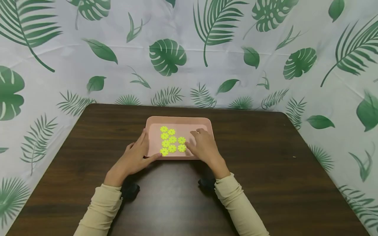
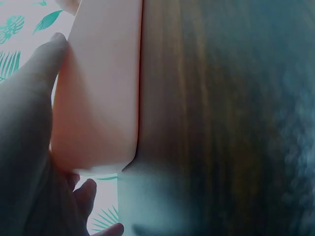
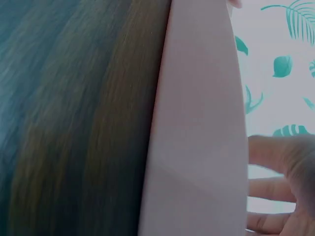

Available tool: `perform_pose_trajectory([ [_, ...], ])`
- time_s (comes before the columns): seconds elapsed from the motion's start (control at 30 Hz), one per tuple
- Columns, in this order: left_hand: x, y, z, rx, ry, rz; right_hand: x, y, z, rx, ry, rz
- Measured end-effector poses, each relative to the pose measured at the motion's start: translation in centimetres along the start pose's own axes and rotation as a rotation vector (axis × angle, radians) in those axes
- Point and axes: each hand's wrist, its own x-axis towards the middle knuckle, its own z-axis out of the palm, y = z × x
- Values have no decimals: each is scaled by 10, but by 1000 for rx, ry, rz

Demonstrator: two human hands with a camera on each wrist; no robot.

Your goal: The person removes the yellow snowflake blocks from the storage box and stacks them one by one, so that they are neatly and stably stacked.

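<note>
The left hand [image 1: 135, 158] clasps the tray [image 1: 178, 120] at its near left corner; the right hand [image 1: 203, 146], fingers spread, is beside flowers [image 1: 172, 139], probably light, best pinched edgewise.

The tray [image 1: 178, 120] looks like smooth matt plastic, the desk [image 1: 251, 147] like grained wood, glossy toward six o'clock, and the backdrop [image 1: 177, 26] like creased cloth.
</note>
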Motion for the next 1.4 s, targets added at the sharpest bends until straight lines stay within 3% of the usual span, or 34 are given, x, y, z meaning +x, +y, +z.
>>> perform_pose_trajectory([
  [0.1, 1, -1, 2, -3, -9, -2, 3, -1, 6, 76, 6, 64],
  [0.3, 3, -5, 3, -28, -6, 1, 10, -7, 15, 202, -104, 183],
  [0.77, 5, -7, 3, -87, -14, -1, 18, -11, 21, 170, -137, 164],
  [1.4, 4, -5, 0, -91, -44, -7, 18, -7, 22, 228, -154, 128],
])
